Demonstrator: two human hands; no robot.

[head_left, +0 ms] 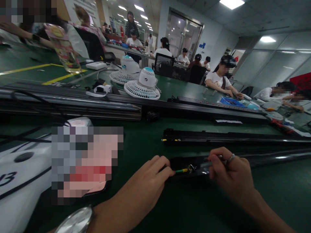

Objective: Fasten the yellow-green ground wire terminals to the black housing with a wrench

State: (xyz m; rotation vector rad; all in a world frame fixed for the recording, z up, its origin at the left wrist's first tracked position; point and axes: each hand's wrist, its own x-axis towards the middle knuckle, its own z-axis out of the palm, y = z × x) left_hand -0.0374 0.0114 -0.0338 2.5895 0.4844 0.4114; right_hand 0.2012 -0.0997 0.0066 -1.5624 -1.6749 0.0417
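Note:
My left hand (153, 176) pinches a short green-and-yellow wire (181, 170) close to its ring terminal. The terminal end lies over the near end of a long black bar (264, 158). Closed round a slim silvery metal tool (205, 165), my right hand (230, 171) faces the left one across the bar. The tool's tip is close to the ring terminal; its exact kind is hard to make out, and the fingers hide its rear. Behind runs a second black bar (230, 138), with a small yellow-ended wire (170, 140) at its left end.
Left of my hands lie a pixelated phone-like object (97, 187) and a white bag (19, 181). Farther back are long dark rails (109, 111), two white fans (143, 85), a clear bottle (65, 55) and a blue tray (232, 102). Several people sit at tables beyond.

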